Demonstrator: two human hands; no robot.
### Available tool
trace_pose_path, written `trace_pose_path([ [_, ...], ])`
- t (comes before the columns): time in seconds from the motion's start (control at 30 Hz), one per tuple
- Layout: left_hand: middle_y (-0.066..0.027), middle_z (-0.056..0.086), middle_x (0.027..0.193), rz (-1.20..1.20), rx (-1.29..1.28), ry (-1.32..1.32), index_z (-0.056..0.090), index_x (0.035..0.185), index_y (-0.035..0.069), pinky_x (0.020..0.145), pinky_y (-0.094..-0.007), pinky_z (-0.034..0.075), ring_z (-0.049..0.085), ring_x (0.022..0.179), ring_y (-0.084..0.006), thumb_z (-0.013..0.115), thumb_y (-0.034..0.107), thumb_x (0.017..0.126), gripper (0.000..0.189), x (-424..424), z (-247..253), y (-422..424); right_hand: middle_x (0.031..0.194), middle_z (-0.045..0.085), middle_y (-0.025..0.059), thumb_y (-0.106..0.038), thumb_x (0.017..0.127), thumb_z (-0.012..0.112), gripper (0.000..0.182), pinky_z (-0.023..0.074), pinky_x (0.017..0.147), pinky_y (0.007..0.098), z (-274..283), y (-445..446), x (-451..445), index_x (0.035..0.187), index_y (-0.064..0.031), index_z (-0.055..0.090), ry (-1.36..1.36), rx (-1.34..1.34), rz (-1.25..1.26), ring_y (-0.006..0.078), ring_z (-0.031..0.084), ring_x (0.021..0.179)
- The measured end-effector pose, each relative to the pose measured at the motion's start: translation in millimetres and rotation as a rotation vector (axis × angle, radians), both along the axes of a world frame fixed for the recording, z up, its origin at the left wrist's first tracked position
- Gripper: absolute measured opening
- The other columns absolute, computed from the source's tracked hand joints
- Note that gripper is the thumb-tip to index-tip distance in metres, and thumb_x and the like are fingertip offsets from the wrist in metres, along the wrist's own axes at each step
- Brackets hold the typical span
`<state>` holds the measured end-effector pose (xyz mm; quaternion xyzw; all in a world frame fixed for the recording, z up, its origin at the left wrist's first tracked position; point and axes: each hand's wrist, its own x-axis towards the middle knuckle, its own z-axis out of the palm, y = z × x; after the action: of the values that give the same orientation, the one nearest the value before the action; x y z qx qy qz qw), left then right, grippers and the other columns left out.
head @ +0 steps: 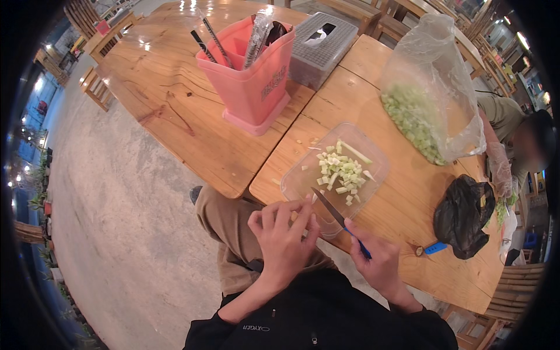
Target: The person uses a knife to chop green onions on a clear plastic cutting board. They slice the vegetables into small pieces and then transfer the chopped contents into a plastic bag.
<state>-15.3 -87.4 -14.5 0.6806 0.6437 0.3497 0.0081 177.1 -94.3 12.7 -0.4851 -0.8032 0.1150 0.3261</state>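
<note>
A shallow clear plastic container or lid [288, 186] lies on the wooden table near its front edge. Diced pale green vegetable pieces [343, 170] are heaped on it, along with one longer uncut stalk [356, 152]. My right hand [378, 258] grips the blue handle of a small kitchen knife [328, 204], its blade slanting up and left over the plastic. Bent fingers of my left hand [284, 232] hover at the container's near left edge, close to the knife tip. Whether a small piece sits between those fingertips is hard to see.
A pink utensil holder [253, 92] and a grey tissue box [321, 48] stand farther back. At right are a clear bag of chopped green vegetable [413, 118], a black plastic bag [463, 214] and a blue-handled item [436, 248]. Another person's plastic-gloved hand [501, 170] is at the far right.
</note>
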Motion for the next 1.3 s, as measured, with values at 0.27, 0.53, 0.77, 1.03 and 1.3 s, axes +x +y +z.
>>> trace_pose_path([
  [0.27, 0.0047, 0.057, 0.096, -0.053, 0.007, 0.056, 0.074, 0.115, 0.02, 0.09, -0.045, 0.033, 0.053, 0.099, -0.0183, 0.075, 0.021, 0.08, 0.035, -7.8, 3.1, -3.4, 0.064, 0.056, 0.0022, -0.002, 0.082, 0.068, 0.054, 0.0467, 0.048, 0.0344, 5.6, 3.6, 3.3, 0.134, -0.0164, 0.065, -0.132, -0.018, 0.04, 0.0188, 0.055, 0.049],
  [0.53, 0.0026, 0.058, 0.093, -0.057, -0.015, 0.097, 0.074, 0.116, 0.022, 0.091, -0.0432, 0.034, 0.054, 0.098, -0.0193, 0.076, 0.019, 0.079, 0.037, -7.5, 11.2, -0.4, 0.064, 0.057, 0.003, -0.004, 0.082, 0.069, 0.053, 0.0472, 0.048, 0.0344, -0.2, 14.7, 0.7, 0.133, -0.0157, 0.065, -0.163, 0.005, 0.03, 0.02, 0.057, 0.051],
  [0.77, -0.0004, 0.056, 0.099, -0.088, -0.032, -0.021, 0.071, 0.119, 0.018, 0.09, -0.0424, 0.034, 0.053, 0.098, -0.0195, 0.076, 0.021, 0.079, 0.04, -11.3, 4.0, 5.8, 0.064, 0.059, 0.0049, 0.002, 0.079, 0.07, 0.052, 0.0468, 0.049, 0.0349, 5.9, 13.0, 6.7, 0.129, -0.0139, 0.067, -0.04, 0.055, 0.01, 0.0199, 0.058, 0.052],
  [1.03, -0.0036, 0.056, 0.136, 0.001, -0.129, 0.037, 0.055, 0.14, 0.013, 0.11, -0.0484, 0.023, 0.044, 0.134, -0.0236, 0.077, 0.041, 0.08, 0.07, -29.1, 4.0, 10.6, 0.064, 0.061, 0.0038, -0.008, 0.085, 0.069, 0.051, 0.0473, 0.047, 0.0356, -2.1, 8.7, -9.4, 0.135, -0.0157, 0.063, -0.144, -0.049, 0.049, 0.0194, 0.06, 0.052],
  [1.3, -0.0014, 0.054, 0.141, 0.028, -0.174, 0.127, 0.054, 0.14, 0.01, 0.114, -0.0516, 0.018, 0.041, 0.139, -0.0235, 0.075, 0.046, 0.079, 0.074, -24.0, 3.3, 6.3, 0.066, 0.064, 0.0057, -0.006, 0.086, 0.068, 0.05, 0.0475, 0.048, 0.035, -5.9, 14.9, -12.7, 0.134, -0.0172, 0.064, -0.029, -0.024, -0.053, 0.0219, 0.061, 0.051],
])
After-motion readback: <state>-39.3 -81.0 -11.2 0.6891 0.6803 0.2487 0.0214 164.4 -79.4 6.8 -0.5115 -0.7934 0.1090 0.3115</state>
